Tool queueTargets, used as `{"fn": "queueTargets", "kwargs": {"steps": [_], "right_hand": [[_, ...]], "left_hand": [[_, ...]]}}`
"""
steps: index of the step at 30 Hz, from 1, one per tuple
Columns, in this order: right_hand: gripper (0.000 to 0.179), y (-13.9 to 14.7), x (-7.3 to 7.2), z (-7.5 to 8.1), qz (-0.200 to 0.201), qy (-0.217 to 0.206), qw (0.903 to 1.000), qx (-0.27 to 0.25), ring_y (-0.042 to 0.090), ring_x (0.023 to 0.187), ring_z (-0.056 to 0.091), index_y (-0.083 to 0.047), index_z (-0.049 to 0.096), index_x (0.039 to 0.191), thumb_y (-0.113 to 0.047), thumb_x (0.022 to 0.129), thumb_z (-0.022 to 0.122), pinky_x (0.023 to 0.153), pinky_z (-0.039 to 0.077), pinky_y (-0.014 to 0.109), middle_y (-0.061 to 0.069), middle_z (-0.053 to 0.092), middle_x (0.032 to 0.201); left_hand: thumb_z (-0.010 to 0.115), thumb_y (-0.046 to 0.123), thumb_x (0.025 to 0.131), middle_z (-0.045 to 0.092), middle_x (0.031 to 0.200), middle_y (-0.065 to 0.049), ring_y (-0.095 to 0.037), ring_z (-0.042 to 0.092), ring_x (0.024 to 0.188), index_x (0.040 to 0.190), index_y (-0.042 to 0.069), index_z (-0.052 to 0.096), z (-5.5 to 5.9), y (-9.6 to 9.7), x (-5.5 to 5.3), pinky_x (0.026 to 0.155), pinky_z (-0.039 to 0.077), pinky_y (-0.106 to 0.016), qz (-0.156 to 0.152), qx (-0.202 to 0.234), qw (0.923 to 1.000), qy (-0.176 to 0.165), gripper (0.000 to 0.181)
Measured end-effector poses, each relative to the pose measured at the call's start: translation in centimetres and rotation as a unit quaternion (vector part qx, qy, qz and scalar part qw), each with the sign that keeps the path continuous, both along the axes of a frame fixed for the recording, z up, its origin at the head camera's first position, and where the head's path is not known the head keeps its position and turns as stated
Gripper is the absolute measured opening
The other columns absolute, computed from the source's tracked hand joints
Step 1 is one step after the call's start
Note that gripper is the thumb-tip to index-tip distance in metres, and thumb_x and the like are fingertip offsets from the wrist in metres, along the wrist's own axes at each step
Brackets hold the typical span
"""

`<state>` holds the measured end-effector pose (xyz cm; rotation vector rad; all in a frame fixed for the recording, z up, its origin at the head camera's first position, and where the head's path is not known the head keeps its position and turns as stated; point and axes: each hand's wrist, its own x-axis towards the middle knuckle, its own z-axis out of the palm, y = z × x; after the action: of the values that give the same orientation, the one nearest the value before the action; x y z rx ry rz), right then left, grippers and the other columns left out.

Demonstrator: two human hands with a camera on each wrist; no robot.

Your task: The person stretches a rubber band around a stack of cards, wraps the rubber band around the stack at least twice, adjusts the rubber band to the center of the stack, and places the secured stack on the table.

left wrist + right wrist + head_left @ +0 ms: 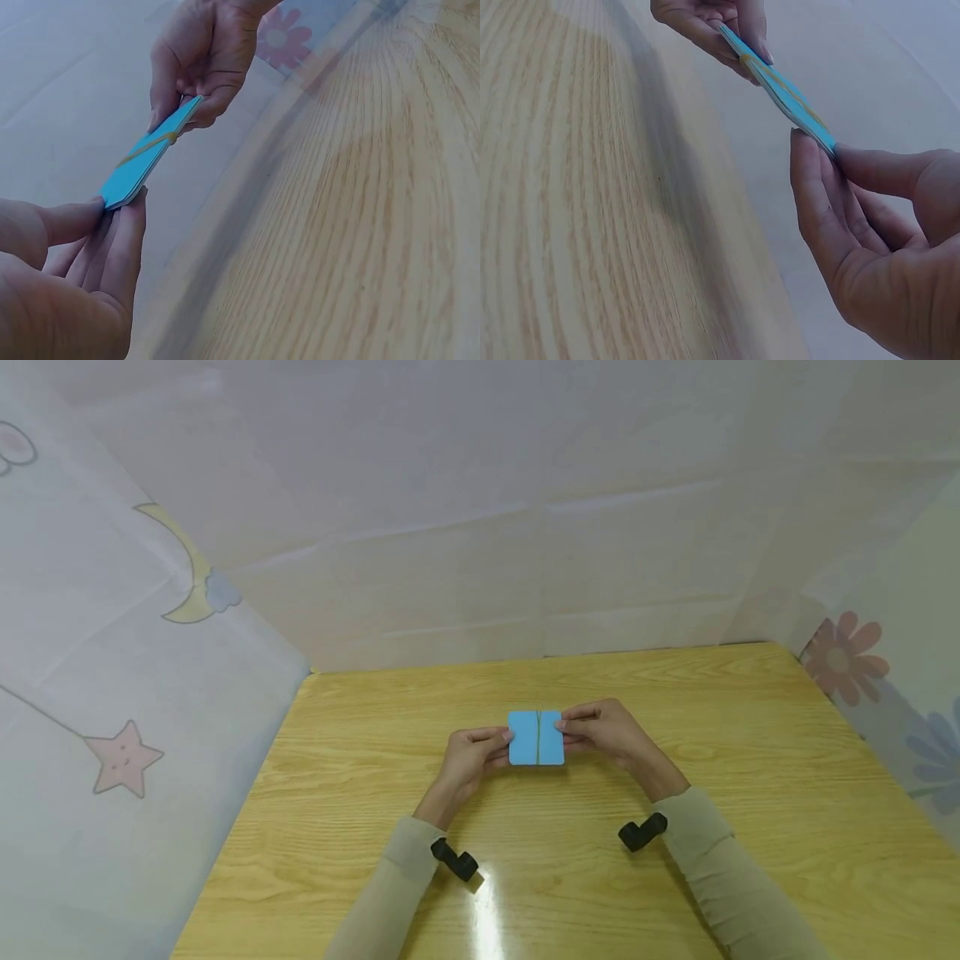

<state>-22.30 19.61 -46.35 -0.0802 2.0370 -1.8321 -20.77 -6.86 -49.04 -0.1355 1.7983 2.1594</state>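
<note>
A thin stack of light blue cards [525, 739] with rounded corners is held up above the wooden table. Round its middle runs a tan rubber band [537, 739], also visible in the left wrist view as a band [146, 148] across the stack. My left hand [470, 762] pinches the stack's left edge, thumb on the blue face and fingers behind. At the opposite edge my right hand [611, 735] pinches it the same way. In the right wrist view the layered edges of the cards [787, 101] show, slightly bowed apart near the band.
The wooden table [360, 827] spreads beneath both hands. Pale cloth walls [450, 568] stand behind it and at both sides, printed with a moon, a star [127, 758] and flowers [843, 658]. Black camera mounts [642, 832] jut from both sleeves.
</note>
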Motion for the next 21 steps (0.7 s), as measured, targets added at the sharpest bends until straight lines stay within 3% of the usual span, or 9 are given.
{"fn": "queueTargets", "kwargs": {"steps": [5,10,15,21], "right_hand": [[0.048,0.2,-0.3,-0.1,0.026,0.0,0.9996,0.015,0.018,0.093,0.076,0.014,0.052,0.143,-0.012,0.105,0.065,0.098,0.066,0.047,0.019,0.071,0.118],[0.049,0.0,-0.7,0.0,0.053,0.011,0.998,0.033,0.023,0.103,0.076,0.008,0.056,0.145,-0.022,0.107,0.064,0.098,0.066,0.045,0.026,0.065,0.134],[0.042,-0.3,-1.2,0.3,0.061,0.021,0.9967,0.05,0.02,0.101,0.076,0.004,0.068,0.134,-0.026,0.104,0.069,0.093,0.068,0.042,0.018,0.074,0.123],[0.038,-0.2,-1.4,0.4,0.076,0.037,0.9953,0.046,0.019,0.091,0.076,0.007,0.071,0.127,-0.022,0.102,0.071,0.09,0.068,0.049,0.008,0.079,0.105]], "left_hand": [[0.073,0.009,0.099,0.08,0.111,-0.012,-0.014,0.079,0.092,0.128,-0.004,0.073,0.1,-0.1,0.1,0.087,0.068,-0.028,-0.012,-0.013,0.9998,0.009,0.031],[0.075,0.01,0.099,0.081,0.107,-0.01,-0.014,0.078,0.09,0.124,-0.005,0.074,0.3,-0.2,0.3,0.084,0.069,-0.028,-0.014,-0.031,0.9993,0.017,0.029],[0.075,0.008,0.098,0.081,0.101,-0.01,-0.013,0.079,0.085,0.12,-0.006,0.076,0.7,-0.4,0.6,0.083,0.069,-0.031,-0.019,-0.035,0.9991,0.018,0.026],[0.077,0.012,0.097,0.08,0.103,-0.01,-0.014,0.079,0.086,0.12,-0.003,0.076,0.8,-0.4,0.9,0.085,0.069,-0.033,-0.032,-0.04,0.9985,0.018,0.027]]}}
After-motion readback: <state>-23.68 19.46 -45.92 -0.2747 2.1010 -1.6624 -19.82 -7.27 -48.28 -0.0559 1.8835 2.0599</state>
